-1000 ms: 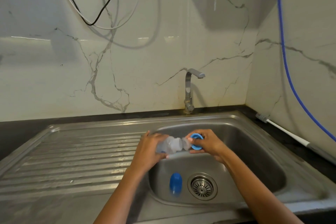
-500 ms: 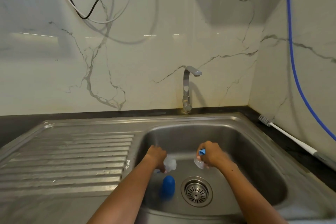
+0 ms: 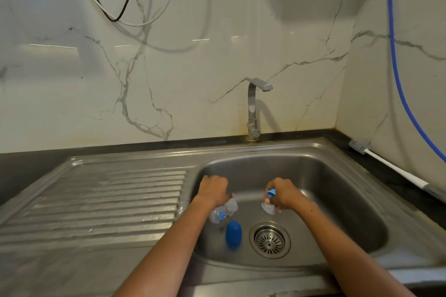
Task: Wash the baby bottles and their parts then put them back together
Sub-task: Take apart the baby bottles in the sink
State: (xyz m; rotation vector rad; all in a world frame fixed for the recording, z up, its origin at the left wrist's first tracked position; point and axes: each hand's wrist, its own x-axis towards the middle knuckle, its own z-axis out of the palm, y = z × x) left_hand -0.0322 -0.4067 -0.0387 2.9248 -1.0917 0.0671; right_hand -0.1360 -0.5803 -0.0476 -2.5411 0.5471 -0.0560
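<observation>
Both hands are low inside the steel sink basin (image 3: pixel 337 188). My left hand (image 3: pixel 213 190) grips a small clear baby bottle (image 3: pixel 223 211), which points down and to the left. My right hand (image 3: pixel 282 194) holds the blue screw ring (image 3: pixel 271 192) with the clear teat (image 3: pixel 268 208) hanging below it, apart from the bottle. A blue bottle cap (image 3: pixel 233 233) lies on the basin floor between the bottle and the drain strainer (image 3: pixel 269 240).
The tap (image 3: pixel 253 108) stands behind the basin with no water running. A ribbed draining board (image 3: pixel 108 200) lies to the left. A white-handled bottle brush (image 3: pixel 386 164) rests on the dark counter at the right, under a blue hose (image 3: pixel 395 67).
The ring and teat came off the bottle. Both hands dropped from above the basin down into it and moved apart.
</observation>
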